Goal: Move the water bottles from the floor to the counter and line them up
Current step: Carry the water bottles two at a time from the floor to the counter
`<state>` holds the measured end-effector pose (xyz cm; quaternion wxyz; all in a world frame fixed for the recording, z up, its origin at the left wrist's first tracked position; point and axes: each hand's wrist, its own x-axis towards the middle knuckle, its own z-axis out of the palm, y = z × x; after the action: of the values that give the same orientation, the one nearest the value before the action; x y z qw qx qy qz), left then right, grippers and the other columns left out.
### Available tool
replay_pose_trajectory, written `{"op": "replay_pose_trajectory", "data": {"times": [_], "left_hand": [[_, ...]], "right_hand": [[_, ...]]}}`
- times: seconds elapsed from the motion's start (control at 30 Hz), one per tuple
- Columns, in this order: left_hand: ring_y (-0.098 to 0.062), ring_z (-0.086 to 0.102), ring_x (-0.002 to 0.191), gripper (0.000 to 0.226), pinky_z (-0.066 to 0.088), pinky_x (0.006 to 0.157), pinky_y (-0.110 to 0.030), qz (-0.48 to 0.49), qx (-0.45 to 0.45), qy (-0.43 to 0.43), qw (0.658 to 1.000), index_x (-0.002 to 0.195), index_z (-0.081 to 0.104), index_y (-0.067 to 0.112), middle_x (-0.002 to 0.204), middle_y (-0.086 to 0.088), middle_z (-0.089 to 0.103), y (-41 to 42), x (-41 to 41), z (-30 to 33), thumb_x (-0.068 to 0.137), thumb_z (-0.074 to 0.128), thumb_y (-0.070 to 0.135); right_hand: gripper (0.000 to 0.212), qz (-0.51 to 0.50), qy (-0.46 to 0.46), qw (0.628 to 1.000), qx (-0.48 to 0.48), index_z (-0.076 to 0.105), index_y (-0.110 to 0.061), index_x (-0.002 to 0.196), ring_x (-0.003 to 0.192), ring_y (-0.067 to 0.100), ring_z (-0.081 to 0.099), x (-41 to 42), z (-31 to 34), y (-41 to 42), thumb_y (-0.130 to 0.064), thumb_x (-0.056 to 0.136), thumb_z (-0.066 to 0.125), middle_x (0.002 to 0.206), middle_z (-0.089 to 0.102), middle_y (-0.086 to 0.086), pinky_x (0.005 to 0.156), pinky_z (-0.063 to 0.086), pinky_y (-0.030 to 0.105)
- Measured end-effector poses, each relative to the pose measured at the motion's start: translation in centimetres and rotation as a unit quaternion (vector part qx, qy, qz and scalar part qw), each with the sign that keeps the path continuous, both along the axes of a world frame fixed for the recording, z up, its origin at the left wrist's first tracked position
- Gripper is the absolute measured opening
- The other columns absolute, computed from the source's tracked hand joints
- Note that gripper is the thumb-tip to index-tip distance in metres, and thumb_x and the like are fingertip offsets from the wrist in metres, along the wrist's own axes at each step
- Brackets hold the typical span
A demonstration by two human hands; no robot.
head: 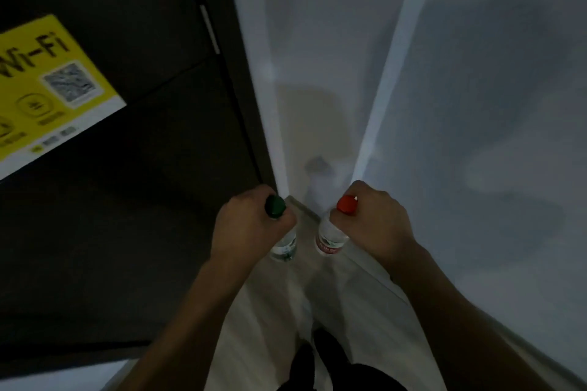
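Two clear water bottles hang upright in my fists over the pale floor. My left hand grips the neck of the green-capped bottle; its dark green cap pokes out above my fingers. My right hand grips the neck of the red-capped bottle, which has a red and white label. The two bottles are side by side, a little apart. The counter is not in view.
A dark door or cabinet front fills the left, carrying a yellow Wi-Fi sign. White walls form a narrow corner ahead and to the right. My dark-clothed legs show at the bottom over the light floor.
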<state>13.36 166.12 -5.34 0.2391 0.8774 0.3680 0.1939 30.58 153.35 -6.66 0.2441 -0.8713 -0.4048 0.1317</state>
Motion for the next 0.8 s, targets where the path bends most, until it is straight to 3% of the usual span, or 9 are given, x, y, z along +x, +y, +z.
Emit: {"op": "replay_pose_trajectory", "data": {"times": [0.27, 0.37, 0.43, 0.5, 0.6, 0.8], "left_hand": [[-0.005, 0.053, 0.054, 0.022, 0.031, 0.048, -0.013, -0.141, 0.0, 0.006, 0.99, 0.072, 0.056, 0.02, 0.061, 0.004, 0.055, -1.8, 5.6, -1.0, 0.081, 0.07, 0.035], [-0.009, 0.054, 0.057, 0.024, 0.042, 0.051, -0.024, -0.173, -0.004, 0.022, 0.985, 0.072, 0.055, 0.021, 0.062, 0.005, 0.056, -3.9, 8.0, -0.9, 0.079, 0.069, 0.038], [-0.013, 0.054, 0.056, 0.025, 0.04, 0.052, -0.025, -0.202, 0.01, 0.02, 0.979, 0.069, 0.052, 0.023, 0.061, 0.006, 0.056, -5.7, 9.5, -0.7, 0.078, 0.069, 0.038], [-0.017, 0.053, 0.054, 0.027, 0.036, 0.049, -0.023, -0.236, 0.027, -0.001, 0.971, 0.068, 0.053, 0.02, 0.057, 0.003, 0.056, -7.9, 10.9, -0.6, 0.078, 0.072, 0.034], [-0.019, 0.054, 0.054, 0.026, 0.045, 0.051, -0.031, -0.272, 0.032, 0.004, 0.962, 0.071, 0.058, 0.016, 0.058, 0.001, 0.057, -11.6, 12.8, -0.5, 0.077, 0.074, 0.035], [-0.015, 0.052, 0.052, 0.026, 0.04, 0.047, -0.026, -0.352, 0.041, 0.007, 0.935, 0.072, 0.057, 0.019, 0.055, 0.005, 0.053, -20.6, 15.7, -0.1, 0.076, 0.074, 0.038]], "right_hand": [[0.026, -0.178, -0.003, 0.983, -0.045, 0.054, -0.029, 0.093, 0.061, 0.006, 0.054, 0.7, -0.7, -6.6, -0.048, 0.077, 0.061, 0.074, 0.059, -0.012, 0.049, 0.037, 0.019], [0.026, -0.237, -0.01, 0.971, -0.04, 0.054, -0.028, 0.089, 0.065, 0.015, 0.057, 0.9, -0.5, -10.5, -0.046, 0.074, 0.062, 0.075, 0.06, -0.007, 0.054, 0.04, 0.024], [0.026, -0.274, -0.019, 0.961, -0.038, 0.055, -0.026, 0.088, 0.067, 0.018, 0.058, 1.0, -0.4, -13.1, -0.046, 0.074, 0.063, 0.076, 0.061, -0.006, 0.058, 0.045, 0.027], [0.025, -0.311, -0.016, 0.949, -0.039, 0.054, -0.026, 0.089, 0.068, 0.018, 0.059, 1.1, -0.4, -15.9, -0.045, 0.074, 0.063, 0.076, 0.061, -0.006, 0.061, 0.048, 0.029], [0.023, -0.362, -0.009, 0.932, -0.036, 0.052, -0.028, 0.086, 0.063, 0.013, 0.057, 0.9, -0.6, -20.4, -0.045, 0.073, 0.061, 0.071, 0.057, -0.01, 0.057, 0.045, 0.027], [0.024, -0.445, -0.012, 0.895, -0.02, 0.052, -0.027, 0.082, 0.062, 0.014, 0.057, -0.4, -0.5, -30.5, -0.046, 0.071, 0.06, 0.069, 0.058, -0.01, 0.055, 0.043, 0.026]]}}
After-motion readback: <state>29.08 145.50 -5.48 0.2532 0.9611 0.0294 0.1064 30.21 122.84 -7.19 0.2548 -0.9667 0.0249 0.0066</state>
